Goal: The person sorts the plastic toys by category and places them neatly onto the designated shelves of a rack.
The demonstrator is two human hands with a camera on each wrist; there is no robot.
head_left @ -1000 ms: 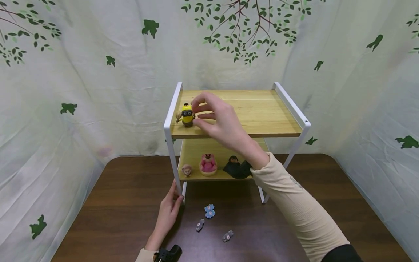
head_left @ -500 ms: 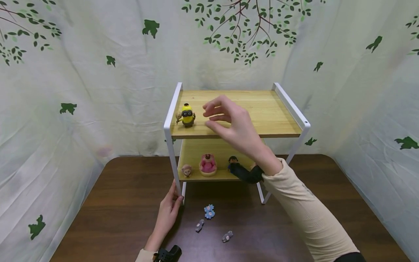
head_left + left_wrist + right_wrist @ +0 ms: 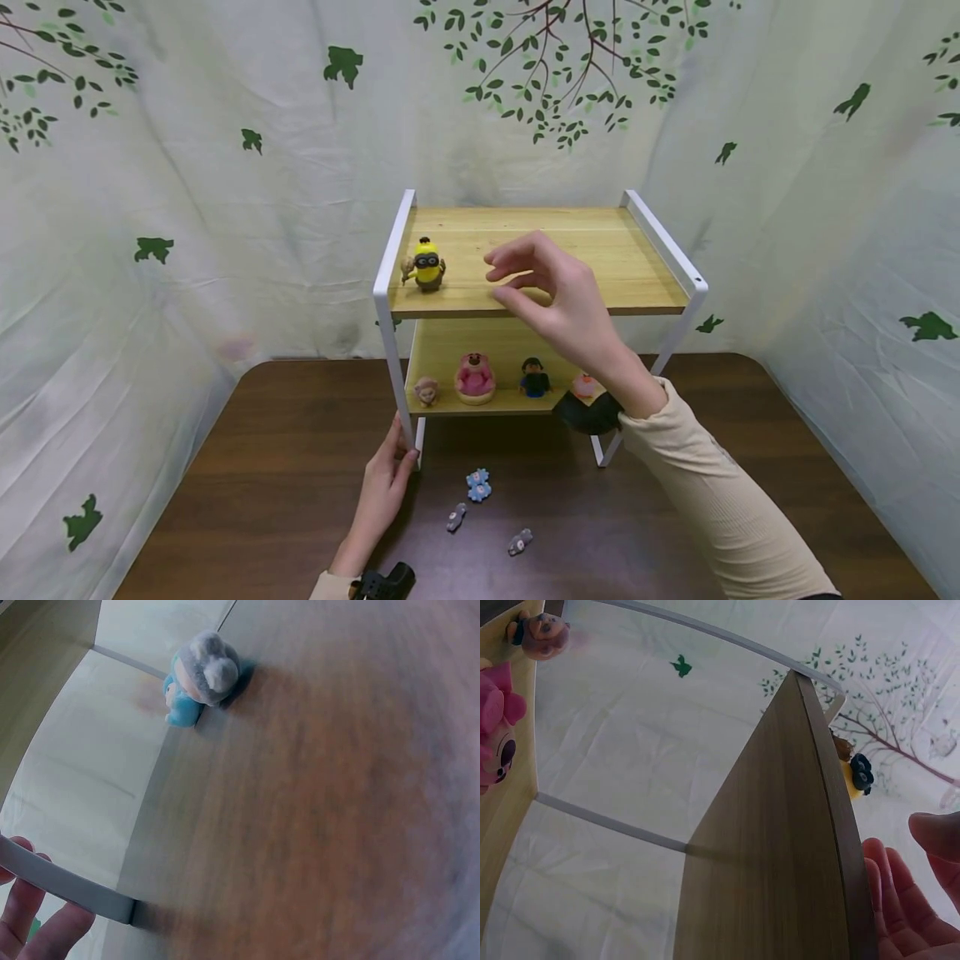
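Two-tier shelf (image 3: 667,239), centre of the frame. Right hand (image 3: 558,287), right of centre before the upper tier (image 3: 600,250); fingers bent, thumb apart, nothing held. Left hand (image 3: 386,479), lower left of centre, gripping the left front leg (image 3: 392,358). Yellow figurine (image 3: 427,271), left end of the upper tier, touched by neither hand; step judged to be its placement, seemingly complete, the next move calling for a clear right hand. Figurine upright, long axis vertical, goggles (image 3: 427,260) facing the viewer.

We see a cream, finely ribbed knit sleeve (image 3: 727,500) at lower right, its end rumpled, with a rounded, matte black device (image 3: 587,413) beside it. At bottom left of centre, we see a matching cream cuff (image 3: 332,587) and a black, blocky wrist camera (image 3: 386,581).
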